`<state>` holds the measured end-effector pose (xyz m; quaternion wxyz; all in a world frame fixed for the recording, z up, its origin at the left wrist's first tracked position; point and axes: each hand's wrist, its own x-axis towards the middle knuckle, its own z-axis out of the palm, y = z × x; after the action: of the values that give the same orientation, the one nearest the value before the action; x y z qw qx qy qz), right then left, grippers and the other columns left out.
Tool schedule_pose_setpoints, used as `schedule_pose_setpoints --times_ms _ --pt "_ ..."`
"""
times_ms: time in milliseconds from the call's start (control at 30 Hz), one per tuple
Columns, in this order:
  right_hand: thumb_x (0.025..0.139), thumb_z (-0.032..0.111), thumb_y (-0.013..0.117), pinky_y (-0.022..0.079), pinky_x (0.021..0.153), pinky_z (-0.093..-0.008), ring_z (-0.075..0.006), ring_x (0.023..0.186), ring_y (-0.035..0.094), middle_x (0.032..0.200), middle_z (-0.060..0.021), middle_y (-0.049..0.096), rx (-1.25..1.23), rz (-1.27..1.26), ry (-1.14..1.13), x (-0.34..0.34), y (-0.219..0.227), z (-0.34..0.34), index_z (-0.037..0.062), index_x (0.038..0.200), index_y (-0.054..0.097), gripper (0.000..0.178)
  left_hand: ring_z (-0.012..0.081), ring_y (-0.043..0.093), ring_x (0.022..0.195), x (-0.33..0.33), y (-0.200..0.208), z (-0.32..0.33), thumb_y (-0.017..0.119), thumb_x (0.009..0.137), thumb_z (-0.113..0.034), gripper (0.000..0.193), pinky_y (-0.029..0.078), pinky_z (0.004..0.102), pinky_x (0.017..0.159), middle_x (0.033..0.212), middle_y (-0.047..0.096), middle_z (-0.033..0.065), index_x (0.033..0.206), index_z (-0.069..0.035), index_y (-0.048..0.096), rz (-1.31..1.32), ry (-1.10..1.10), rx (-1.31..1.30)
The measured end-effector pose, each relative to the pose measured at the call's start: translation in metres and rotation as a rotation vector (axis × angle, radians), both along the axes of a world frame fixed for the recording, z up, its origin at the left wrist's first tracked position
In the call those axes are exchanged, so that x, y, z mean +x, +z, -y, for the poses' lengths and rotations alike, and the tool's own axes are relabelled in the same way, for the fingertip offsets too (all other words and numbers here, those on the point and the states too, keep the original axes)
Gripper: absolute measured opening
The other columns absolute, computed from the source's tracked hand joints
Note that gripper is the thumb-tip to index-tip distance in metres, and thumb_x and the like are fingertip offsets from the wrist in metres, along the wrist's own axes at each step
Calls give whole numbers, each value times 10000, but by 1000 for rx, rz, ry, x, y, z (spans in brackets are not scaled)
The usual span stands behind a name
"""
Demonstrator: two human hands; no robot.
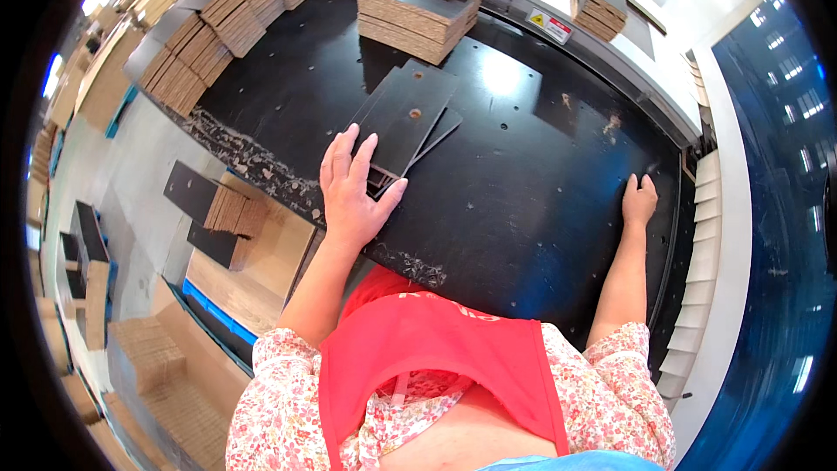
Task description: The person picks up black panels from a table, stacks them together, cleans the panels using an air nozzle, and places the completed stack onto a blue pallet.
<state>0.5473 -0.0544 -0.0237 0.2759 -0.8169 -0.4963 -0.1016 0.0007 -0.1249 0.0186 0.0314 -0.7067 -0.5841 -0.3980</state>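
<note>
On my feed, the right hand (639, 201), right of frame, curls loosely over the black table (523, 218); I can't tell whether it holds anything. Left of centre, I see the left hand (356, 190) spread wide, gripping nothing, against the dark panels (403, 118) at upper centre. Beyond, a board stack (410, 22) stands top centre.

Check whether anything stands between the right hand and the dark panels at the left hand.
Nothing visible does: the black tabletop stretches between the right hand and the dark panels. The left hand is at the panels' near end.
</note>
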Motion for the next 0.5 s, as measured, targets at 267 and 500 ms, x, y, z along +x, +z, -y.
schedule_pose_setpoints --times_ms 267,500 --pt "924 279 614 444 1051 -429 -389 1190 592 1260 -249 635 57 17 19 -14 -2 10 -90 1190 643 456 387 366 1380 1 -1 0 763 806 -358 702 267 497 1140 1505 401 183 1390 -58 514 -74 27 0" --pt "931 284 613 434 1064 -418 -374 1211 580 1281 -238 628 56 -28 41 -17 -2 13 -79 1203 645 455 413 346 1377 -1 -2 0 770 797 -327 725 275 509 1138 1511 377 200 1403 -46 489 -32 -15 5"
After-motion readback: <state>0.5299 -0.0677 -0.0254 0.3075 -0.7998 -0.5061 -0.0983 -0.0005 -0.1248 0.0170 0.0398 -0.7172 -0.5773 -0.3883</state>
